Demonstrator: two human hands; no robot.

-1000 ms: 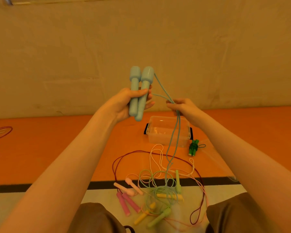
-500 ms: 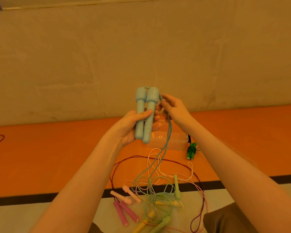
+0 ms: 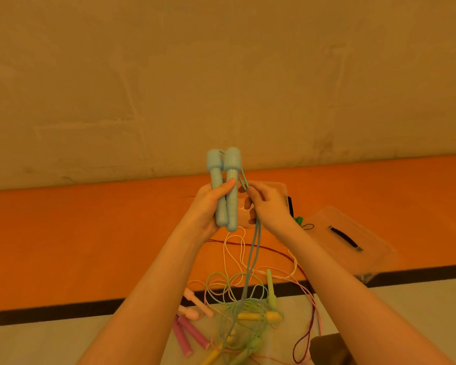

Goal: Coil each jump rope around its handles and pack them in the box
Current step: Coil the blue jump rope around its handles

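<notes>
Orange floor, beige wall. Left hand [image 3: 208, 206] grips blue handles [image 3: 225, 188] upright; right hand [image 3: 267, 206], apart a second ago, now beside them pinching blue rope [image 3: 253, 248]. First wrap starting. Box [image 3: 283, 191] behind hands, other ropes [image 3: 234, 312] uncoiled.

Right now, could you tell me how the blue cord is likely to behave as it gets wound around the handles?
The blue cord hangs limp from the right hand, so it is probably floppy. Its lower end runs into the rope pile and may snag. The blue handles look smooth, so turns might slip.
</notes>
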